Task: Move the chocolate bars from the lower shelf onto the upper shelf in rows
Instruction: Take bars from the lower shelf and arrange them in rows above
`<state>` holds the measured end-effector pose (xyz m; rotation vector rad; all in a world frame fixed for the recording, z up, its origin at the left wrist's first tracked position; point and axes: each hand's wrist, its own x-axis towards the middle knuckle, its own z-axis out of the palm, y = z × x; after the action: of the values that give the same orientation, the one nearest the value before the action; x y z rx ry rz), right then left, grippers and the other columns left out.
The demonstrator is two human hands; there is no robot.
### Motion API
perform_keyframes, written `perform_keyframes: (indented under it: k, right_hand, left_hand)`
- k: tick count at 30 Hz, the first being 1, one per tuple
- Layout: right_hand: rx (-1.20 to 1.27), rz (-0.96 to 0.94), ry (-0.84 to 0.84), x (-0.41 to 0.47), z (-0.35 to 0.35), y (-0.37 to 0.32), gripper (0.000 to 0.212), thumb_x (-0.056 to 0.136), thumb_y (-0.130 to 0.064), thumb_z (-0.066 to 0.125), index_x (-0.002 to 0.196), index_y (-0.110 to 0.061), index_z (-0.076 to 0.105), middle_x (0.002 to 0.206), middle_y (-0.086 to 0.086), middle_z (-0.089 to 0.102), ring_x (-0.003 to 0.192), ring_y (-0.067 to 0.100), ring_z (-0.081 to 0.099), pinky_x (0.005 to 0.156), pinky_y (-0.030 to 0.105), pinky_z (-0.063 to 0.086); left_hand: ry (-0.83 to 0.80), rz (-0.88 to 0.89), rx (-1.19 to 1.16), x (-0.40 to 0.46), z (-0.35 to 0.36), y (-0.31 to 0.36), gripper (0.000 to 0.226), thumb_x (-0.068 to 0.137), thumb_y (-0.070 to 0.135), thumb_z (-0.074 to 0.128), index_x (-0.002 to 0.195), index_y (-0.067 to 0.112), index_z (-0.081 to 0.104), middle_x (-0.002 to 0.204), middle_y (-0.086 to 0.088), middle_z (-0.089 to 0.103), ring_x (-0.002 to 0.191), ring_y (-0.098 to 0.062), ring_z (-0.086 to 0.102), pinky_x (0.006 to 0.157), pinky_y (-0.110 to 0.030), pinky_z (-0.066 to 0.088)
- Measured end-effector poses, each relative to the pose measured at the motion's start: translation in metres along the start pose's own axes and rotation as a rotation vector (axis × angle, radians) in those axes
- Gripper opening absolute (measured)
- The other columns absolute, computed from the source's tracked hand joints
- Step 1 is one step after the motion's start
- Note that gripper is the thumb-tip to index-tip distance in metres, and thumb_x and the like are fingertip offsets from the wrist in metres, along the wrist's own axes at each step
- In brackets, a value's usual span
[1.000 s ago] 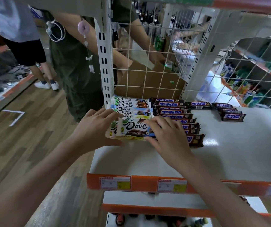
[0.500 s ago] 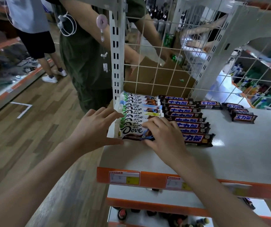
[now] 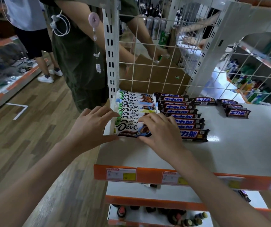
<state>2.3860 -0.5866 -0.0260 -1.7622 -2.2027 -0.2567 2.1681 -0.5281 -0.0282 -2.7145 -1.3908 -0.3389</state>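
Note:
A row of white Dove chocolate bars (image 3: 135, 105) lies at the left end of the white upper shelf (image 3: 229, 148). The front Dove bar (image 3: 128, 128) lies flat against that row. My left hand (image 3: 92, 126) touches the row's left end with straight fingers, thumb along the front edge. My right hand (image 3: 162, 130) rests its fingers on the right end of the front Dove bar, thumb at its front edge. A row of dark Snickers bars (image 3: 184, 116) lies right beside the Dove row. The lower shelf (image 3: 147, 192) shows below; a dark bar (image 3: 244, 194) lies at its right.
Three loose Snickers bars (image 3: 236, 110) lie farther right on the upper shelf. A wire grid back panel (image 3: 156, 63) and a white upright post (image 3: 111, 54) bound the shelf. A person in dark green (image 3: 75, 54) stands just behind the post. Bottles (image 3: 177, 217) fill the bottom shelf.
The front Dove bar went from raised between my hands to lying flat against the row. Both hands stayed at its ends, moving slightly back with it.

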Motion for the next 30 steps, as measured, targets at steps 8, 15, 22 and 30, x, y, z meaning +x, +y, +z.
perform_keyframes:
  k: [8, 15, 22, 30]
  right_hand:
    - [-0.03, 0.032, -0.019, -0.018, -0.021, 0.022, 0.045, 0.081, -0.049, 0.065, 0.117, -0.024, 0.057, 0.113, -0.005, 0.058, 0.104, 0.018, 0.053, 0.081, 0.033, 0.035]
    - [-0.005, 0.097, -0.011, -0.043, -0.037, 0.051, 0.039, 0.083, -0.042, 0.064, 0.117, -0.023, 0.057, 0.114, -0.003, 0.058, 0.107, 0.019, 0.054, 0.088, 0.034, 0.037]
    - [-0.022, 0.164, -0.006, -0.082, -0.063, 0.091, 0.037, 0.087, -0.043, 0.057, 0.119, -0.024, 0.055, 0.117, -0.005, 0.056, 0.109, 0.018, 0.052, 0.09, 0.035, 0.036]
    - [-0.079, 0.257, 0.008, -0.13, -0.103, 0.14, 0.035, 0.087, -0.034, 0.058, 0.12, -0.023, 0.057, 0.118, -0.002, 0.059, 0.106, 0.023, 0.056, 0.087, 0.036, 0.037]
  left_hand:
    - [0.073, 0.032, -0.016, 0.009, -0.009, 0.026, 0.063, 0.069, 0.063, 0.062, 0.119, 0.024, 0.057, 0.118, 0.002, 0.059, 0.107, -0.021, 0.055, 0.079, -0.037, 0.043]
    - [0.056, 0.069, -0.019, 0.02, -0.014, 0.067, 0.06, 0.071, 0.057, 0.068, 0.12, 0.024, 0.056, 0.121, 0.001, 0.058, 0.109, -0.023, 0.053, 0.083, -0.037, 0.041]
    - [0.025, 0.128, -0.047, 0.033, -0.02, 0.122, 0.061, 0.073, 0.058, 0.066, 0.123, 0.025, 0.055, 0.126, 0.001, 0.056, 0.118, -0.024, 0.049, 0.09, -0.039, 0.039]
    - [0.08, 0.202, -0.059, 0.046, -0.025, 0.195, 0.057, 0.071, 0.05, 0.072, 0.118, 0.021, 0.059, 0.118, -0.002, 0.06, 0.112, -0.025, 0.054, 0.088, -0.042, 0.042]
